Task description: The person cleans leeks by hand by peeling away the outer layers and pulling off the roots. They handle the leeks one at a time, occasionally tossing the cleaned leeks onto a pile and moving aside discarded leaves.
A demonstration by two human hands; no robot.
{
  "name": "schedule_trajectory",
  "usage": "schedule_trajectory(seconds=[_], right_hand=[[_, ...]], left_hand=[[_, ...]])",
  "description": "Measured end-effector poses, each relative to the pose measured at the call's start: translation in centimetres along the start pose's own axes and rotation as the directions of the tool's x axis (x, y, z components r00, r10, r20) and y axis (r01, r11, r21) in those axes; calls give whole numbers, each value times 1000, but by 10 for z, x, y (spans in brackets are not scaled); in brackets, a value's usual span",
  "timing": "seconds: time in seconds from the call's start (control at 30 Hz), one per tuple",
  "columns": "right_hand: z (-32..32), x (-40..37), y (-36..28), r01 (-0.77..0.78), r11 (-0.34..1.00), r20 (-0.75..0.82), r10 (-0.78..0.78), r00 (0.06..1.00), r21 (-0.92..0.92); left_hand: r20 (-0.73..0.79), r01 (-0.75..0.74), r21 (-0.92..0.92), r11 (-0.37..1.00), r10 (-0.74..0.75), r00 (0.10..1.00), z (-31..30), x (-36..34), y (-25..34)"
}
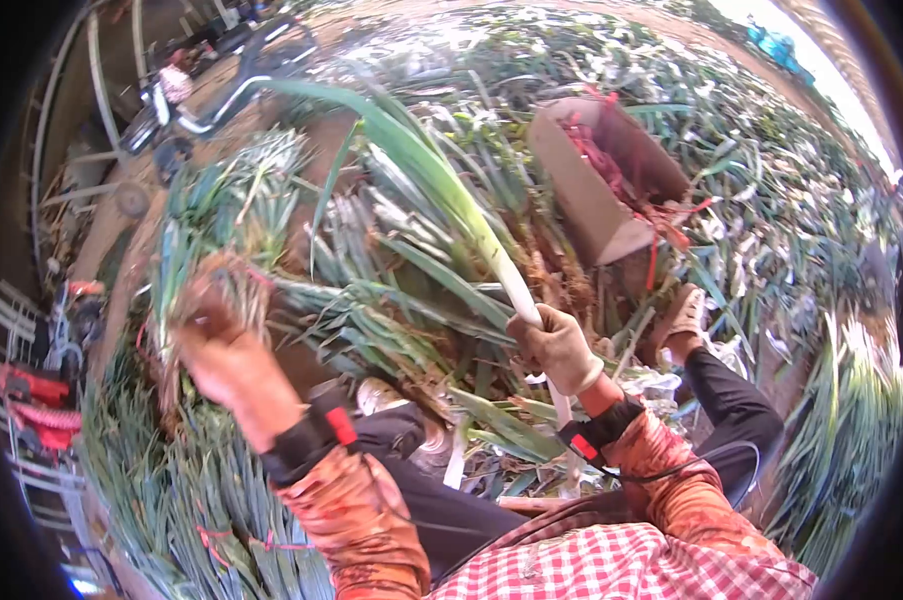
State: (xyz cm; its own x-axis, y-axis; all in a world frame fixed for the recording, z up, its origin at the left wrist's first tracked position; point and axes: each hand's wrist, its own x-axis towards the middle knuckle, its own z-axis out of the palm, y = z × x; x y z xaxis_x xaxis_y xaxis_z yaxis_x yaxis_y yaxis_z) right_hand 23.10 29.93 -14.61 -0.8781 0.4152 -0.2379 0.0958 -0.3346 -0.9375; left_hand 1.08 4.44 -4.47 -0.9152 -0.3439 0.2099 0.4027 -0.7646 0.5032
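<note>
My right hand, in a pale glove, is closed around the white stalk of a long green onion. Its green leaves fan up and to the left, and the lower white end shows below my fist. On the left, my left hand is smeared by motion, so its fingers cannot be made out. It is in front of a bunch of green onions. Between my hands lies a loose pile of green onions, with brown roots and dry leaves among them.
An open cardboard box holding red ties stands ahead to the right. Tied green onion bundles lie at left; another bundle is at right. Leaf scraps cover the ground beyond. A three-wheeled vehicle stands at upper left.
</note>
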Motion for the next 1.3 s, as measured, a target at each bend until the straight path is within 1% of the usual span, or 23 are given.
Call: schedule_trajectory(seconds=[0.03,0.07,0.13,0.2,0.23,0.27,0.33,0.37,0.4,0.47,0.53,0.6,0.7,0.8,0.87,0.93,1.0,1.07,1.1,1.13,1.2,1.27,1.3], right_hand=[[-5,1,-8,-111,988,-31,115,993,109],[-8,-1,-13,-98,990,-56,104,993,106],[-13,-1,-24,-185,957,84,170,982,223],[-13,-6,-30,-202,935,190,151,970,291],[-12,-9,-33,-240,922,248,167,954,305],[-10,-12,-34,-286,905,311,186,932,315],[-5,-19,-34,-305,920,388,195,901,246],[-2,-23,-33,-308,934,449,200,871,180],[3,-30,-35,-314,941,495,216,841,124],[6,-35,-29,-395,917,590,290,754,52],[17,-35,-27,-367,930,598,297,744,-5],[20,-18,-26,-374,921,594,365,717,-113],[42,17,-33,241,947,386,-145,911,-211],[93,51,-47,621,653,197,-603,773,-434],[125,31,-83,212,606,59,-262,963,-767],[127,34,-60,246,605,82,-286,955,-757],[108,26,-32,431,785,178,-394,902,-445],[65,11,7,145,900,228,-53,972,-410],[31,7,47,377,778,257,-283,924,-502],[2,-11,44,125,644,177,17,984,-755],[-73,-16,93,-16,191,14,154,988,-981],[-84,-24,72,-71,272,-114,-145,983,-960],[-67,-21,51,97,328,-12,-316,949,-940]], left_hand=[[-106,67,-87,994,-77,991,-24,21,7],[-207,120,-176,977,-156,966,-42,31,5],[-93,437,3,900,-435,896,-36,13,-16],[-39,684,171,709,-689,724,-26,-25,-51],[-133,752,361,552,-767,628,4,-55,-50],[72,690,529,494,-836,543,13,-66,-52],[274,470,677,566,-787,554,39,-84,-54],[422,463,602,651,-751,508,43,-85,-56],[492,603,451,658,-747,447,42,-80,-64],[543,613,333,717,-677,496,56,-78,-66],[638,754,151,639,-646,419,72,-80,-54],[588,743,139,654,-659,469,71,-77,-57],[507,705,165,690,-672,540,66,-79,-66],[418,660,207,722,-675,608,66,-87,-69],[362,593,139,793,-598,715,58,-85,-76],[332,583,133,802,-590,736,53,-79,-69],[330,604,120,788,-606,724,47,-74,-62],[263,561,132,817,-574,775,47,-68,-53],[192,530,152,834,-551,812,47,-67,-48],[120,499,173,849,-521,845,47,-65,-44],[121,489,129,863,-503,856,44,-60,-36],[168,433,216,875,-470,866,45,-62,-39],[145,473,202,857,-504,851,48,-65,-41]])
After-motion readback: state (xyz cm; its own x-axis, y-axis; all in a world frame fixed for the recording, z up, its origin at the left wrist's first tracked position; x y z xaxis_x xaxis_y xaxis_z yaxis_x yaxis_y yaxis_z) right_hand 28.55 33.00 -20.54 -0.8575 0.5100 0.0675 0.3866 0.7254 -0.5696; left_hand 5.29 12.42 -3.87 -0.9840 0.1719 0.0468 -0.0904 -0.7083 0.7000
